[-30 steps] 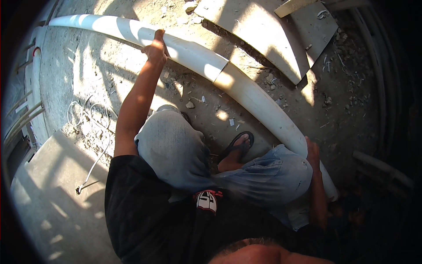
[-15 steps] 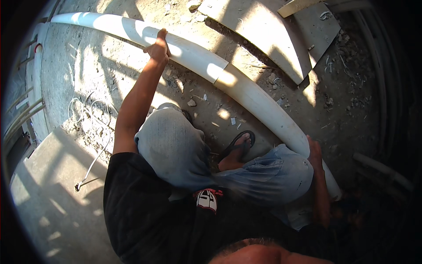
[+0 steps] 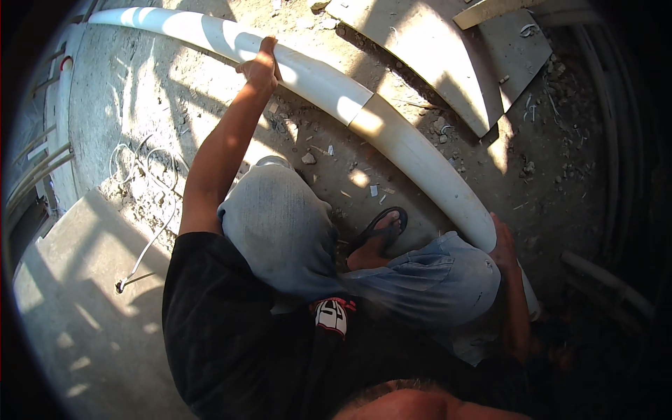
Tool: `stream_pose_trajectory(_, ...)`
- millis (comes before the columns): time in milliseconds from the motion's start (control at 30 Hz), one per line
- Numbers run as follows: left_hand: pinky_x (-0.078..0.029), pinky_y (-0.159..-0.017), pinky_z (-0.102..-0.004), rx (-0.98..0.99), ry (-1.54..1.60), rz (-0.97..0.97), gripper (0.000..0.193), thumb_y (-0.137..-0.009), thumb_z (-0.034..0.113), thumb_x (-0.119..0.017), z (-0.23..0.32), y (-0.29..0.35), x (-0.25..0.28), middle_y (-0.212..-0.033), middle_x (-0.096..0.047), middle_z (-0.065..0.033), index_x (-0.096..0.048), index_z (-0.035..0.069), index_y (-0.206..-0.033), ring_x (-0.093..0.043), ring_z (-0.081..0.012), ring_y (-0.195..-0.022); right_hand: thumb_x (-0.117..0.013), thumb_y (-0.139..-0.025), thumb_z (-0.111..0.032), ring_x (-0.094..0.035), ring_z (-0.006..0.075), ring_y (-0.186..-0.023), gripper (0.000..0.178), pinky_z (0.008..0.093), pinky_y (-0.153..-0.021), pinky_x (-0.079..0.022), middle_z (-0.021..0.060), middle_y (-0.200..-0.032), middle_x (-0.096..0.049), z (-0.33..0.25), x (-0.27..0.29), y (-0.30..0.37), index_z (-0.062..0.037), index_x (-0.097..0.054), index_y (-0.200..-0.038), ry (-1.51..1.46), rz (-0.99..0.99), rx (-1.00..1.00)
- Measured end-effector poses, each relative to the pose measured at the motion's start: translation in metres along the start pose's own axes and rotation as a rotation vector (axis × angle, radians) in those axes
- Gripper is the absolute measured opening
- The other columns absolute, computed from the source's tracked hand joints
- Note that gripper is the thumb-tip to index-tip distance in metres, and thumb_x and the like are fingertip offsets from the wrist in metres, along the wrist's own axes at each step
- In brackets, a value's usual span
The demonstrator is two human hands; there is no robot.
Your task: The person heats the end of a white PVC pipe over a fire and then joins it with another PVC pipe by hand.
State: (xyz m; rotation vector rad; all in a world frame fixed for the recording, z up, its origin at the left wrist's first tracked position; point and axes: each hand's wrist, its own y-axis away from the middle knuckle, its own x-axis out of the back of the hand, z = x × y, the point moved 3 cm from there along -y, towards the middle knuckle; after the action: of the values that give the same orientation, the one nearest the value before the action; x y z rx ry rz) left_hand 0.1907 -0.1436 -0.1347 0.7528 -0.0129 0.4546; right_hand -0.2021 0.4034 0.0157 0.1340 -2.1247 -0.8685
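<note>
A long white plastic pipe (image 3: 308, 73) runs from the far left down toward the lower right. At a visible joint it meets a duller off-white pipe (image 3: 427, 164), which passes beside my bent right knee. My left hand (image 3: 262, 68) grips the white pipe from its near side, thumb and fingers closed round it, left of the joint. By the knee, my right hand (image 3: 502, 245) is closed against the outer side of the off-white pipe; the pipe and knee hide some of its fingers. Beyond this hand, the pipe's lower end shows faintly in shadow.
Flat boards (image 3: 427, 49) lie at the far right on dirt strewn with rubble. Loose white cable (image 3: 150, 259) trails over the ground at left, near a concrete slab (image 3: 84, 294). Another pipe (image 3: 605, 276) lies in shadow at right. My sandalled foot (image 3: 385, 231) stands below the pipe.
The view has shifted slightly. The pipe's joint and my left hand sit a little farther up and right; both hands keep their hold at about the same places on the pipe.
</note>
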Motion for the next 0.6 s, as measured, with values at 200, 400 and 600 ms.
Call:
stream_pose_trajectory(200, -0.053, -0.091, -0.0408, -0.079, 0.094, -0.067, 0.128, -0.064, 0.020, -0.090, -0.008, -0.009, 0.004, -0.127, -0.046, -0.0241, 0.009, -0.006, -0.142, -0.056, -0.0315, -0.108, -0.086, -0.053, -0.025, -0.052, 0.0415, -0.118, 0.108, 0.0470, -0.099, -0.042, 0.0237, -0.128, -0.052, -0.007, -0.003, -0.007, -0.0051, -0.033, -0.145, -0.013, 0.009, 0.011)
stream_pose_trajectory(400, -0.054, -0.088, -0.0420, -0.096, 0.068, -0.044, 0.110, -0.065, 0.017, -0.089, -0.007, -0.009, 0.004, -0.121, -0.047, -0.0241, -0.008, -0.005, -0.136, -0.056, -0.0300, -0.105, -0.076, -0.053, -0.016, -0.050, 0.0408, -0.123, 0.102, 0.0446, -0.104, -0.041, 0.0243, -0.134, -0.050, -0.006, 0.002, -0.016, -0.0045, -0.034, -0.145, -0.023, -0.054, -0.036)
stream_pose_trajectory(600, -0.056, -0.083, -0.0411, -0.092, 0.061, -0.024, 0.112, -0.065, 0.016, -0.089, -0.002, 0.009, -0.001, -0.119, -0.048, -0.0228, -0.005, -0.005, -0.136, -0.057, -0.0287, -0.100, -0.075, -0.053, -0.014, -0.049, 0.0402, -0.124, 0.102, 0.0443, -0.104, -0.041, 0.0228, -0.135, -0.049, 0.012, -0.004, -0.018, -0.0058, -0.033, -0.146, -0.029, -0.058, -0.002)
